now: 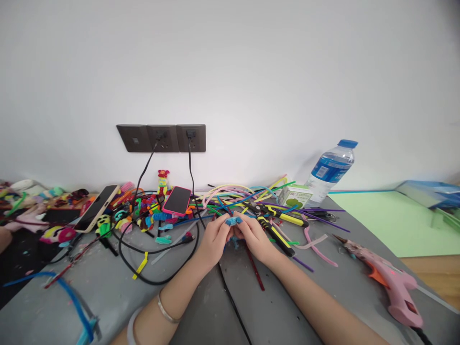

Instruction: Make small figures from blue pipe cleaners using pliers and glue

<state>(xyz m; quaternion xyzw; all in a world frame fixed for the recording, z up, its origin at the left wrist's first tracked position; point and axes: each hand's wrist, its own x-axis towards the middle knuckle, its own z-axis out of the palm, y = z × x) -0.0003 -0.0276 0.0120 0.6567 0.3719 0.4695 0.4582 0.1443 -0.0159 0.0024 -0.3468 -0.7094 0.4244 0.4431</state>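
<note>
My left hand (214, 241) and my right hand (257, 241) meet above the middle of the grey table. Both are closed, with thumbs and fingers pinching a small light blue piece of bent pipe cleaner (234, 221) between them. Part of this piece is hidden by the fingers, and its full shape cannot be made out. Beneath the hands a dark red pipe cleaner (256, 268) lies on the table. Yellow-and-black pliers (276, 235) rest just right of my right hand.
A heap of loose pipe cleaners (247, 191) lies by the wall, beside a small box (294, 196) and a water bottle (330, 167). At right is a pink glue gun (390, 282). Left are a black cable (143, 280), a pink-cased phone (177, 200), another phone (97, 209) and colourful figures.
</note>
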